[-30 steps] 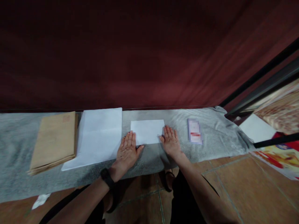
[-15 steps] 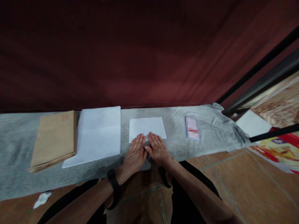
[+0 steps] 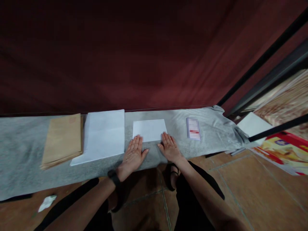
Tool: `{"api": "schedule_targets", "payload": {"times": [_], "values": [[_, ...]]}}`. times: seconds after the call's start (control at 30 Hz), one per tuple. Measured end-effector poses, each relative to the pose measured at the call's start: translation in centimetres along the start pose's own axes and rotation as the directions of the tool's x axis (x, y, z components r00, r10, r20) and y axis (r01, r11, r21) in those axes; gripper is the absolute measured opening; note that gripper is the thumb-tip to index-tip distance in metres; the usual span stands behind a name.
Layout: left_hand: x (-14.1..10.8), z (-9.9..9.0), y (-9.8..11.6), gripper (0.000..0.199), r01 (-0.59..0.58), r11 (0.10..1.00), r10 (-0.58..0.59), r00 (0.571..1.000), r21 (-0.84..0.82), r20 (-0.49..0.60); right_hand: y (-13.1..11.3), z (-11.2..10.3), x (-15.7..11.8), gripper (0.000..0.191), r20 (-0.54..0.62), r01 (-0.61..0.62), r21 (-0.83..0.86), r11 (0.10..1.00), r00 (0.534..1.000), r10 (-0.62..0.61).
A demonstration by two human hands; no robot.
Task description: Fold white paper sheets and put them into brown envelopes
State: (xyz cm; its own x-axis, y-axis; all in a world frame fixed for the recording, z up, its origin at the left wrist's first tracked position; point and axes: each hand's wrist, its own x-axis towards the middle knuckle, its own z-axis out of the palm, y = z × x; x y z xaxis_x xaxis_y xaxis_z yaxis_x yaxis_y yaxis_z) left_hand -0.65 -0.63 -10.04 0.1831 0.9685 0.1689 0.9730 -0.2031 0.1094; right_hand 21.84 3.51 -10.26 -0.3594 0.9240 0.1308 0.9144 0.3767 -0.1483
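A folded sheet of white paper (image 3: 149,129) lies on the grey cloth in front of me. My left hand (image 3: 134,151) rests flat with its fingertips on the sheet's near left corner, thumb held apart. At the near right corner, my right hand (image 3: 169,148) lies flat too, fingers stretched over the edge. Neither hand grips anything. To the left is a stack of larger white paper sheets (image 3: 106,136), and beside it a pile of brown envelopes (image 3: 63,139). A small pack with a blurred face and a red band (image 3: 193,129) lies to the right.
The grey cloth (image 3: 21,154) covers a long, narrow surface against a dark red curtain (image 3: 144,64). Black bars (image 3: 276,128) and a red-and-yellow box (image 3: 286,149) are at the right. A crumpled white scrap (image 3: 47,202) lies on the tiled floor.
Both hands have slid apart along the folded paper's near edge, from side by side at its middle out to its two corners. The view has shifted slightly.
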Motion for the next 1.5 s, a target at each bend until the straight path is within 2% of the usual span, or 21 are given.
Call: {"api": "schedule_targets", "payload": {"times": [0.2,0.3,0.4,0.5,0.7,0.87,1.1,1.27,1.5], "values": [[-0.1,-0.8,0.7,0.074,0.068,0.994,-0.073,0.996,0.089,0.055,1.2,-2.7,1.7,0.061,0.119,-0.145,0.087,0.986,0.984,0.135],[1.0,-1.9,1.3,0.071,0.073,0.994,-0.083,0.990,0.087,0.115,0.9,-4.3,3.4,0.060,0.131,-0.147,0.170,0.974,0.983,0.125],[2.7,-2.8,2.2,0.067,0.052,0.998,-0.056,0.992,0.038,0.110,-0.2,-5.0,5.3,0.059,0.175,-0.109,0.251,0.962,0.982,0.066],[4.1,-2.7,2.9,0.065,-0.016,0.999,0.018,0.998,-0.034,0.066,-1.4,-4.4,6.6,0.059,0.156,-0.064,0.290,0.955,0.988,0.019],[5.3,-0.1,2.3,0.060,-0.124,0.985,0.131,0.990,-0.118,0.050,-2.3,-1.6,6.6,0.054,0.113,0.114,0.237,0.965,0.983,-0.144],[6.3,1.0,1.4,0.060,-0.092,0.991,0.099,0.993,-0.098,0.071,-2.2,-0.5,5.9,0.057,0.098,0.090,0.138,0.986,0.990,-0.104],[7.6,1.2,0.5,0.059,-0.040,0.999,0.041,0.998,-0.025,0.043,-1.1,0.4,6.6,0.055,0.022,0.068,0.058,0.996,0.997,-0.070],[8.1,1.0,-0.4,0.061,-0.008,1.000,0.008,0.999,0.000,0.040,0.4,0.5,7.1,0.057,0.009,-0.012,0.039,0.999,1.000,0.011],[8.3,1.0,-1.6,0.063,0.106,0.994,-0.108,0.992,0.037,0.057,1.5,-0.1,7.2,0.059,-0.014,-0.106,-0.006,0.994,0.994,0.106]]}}
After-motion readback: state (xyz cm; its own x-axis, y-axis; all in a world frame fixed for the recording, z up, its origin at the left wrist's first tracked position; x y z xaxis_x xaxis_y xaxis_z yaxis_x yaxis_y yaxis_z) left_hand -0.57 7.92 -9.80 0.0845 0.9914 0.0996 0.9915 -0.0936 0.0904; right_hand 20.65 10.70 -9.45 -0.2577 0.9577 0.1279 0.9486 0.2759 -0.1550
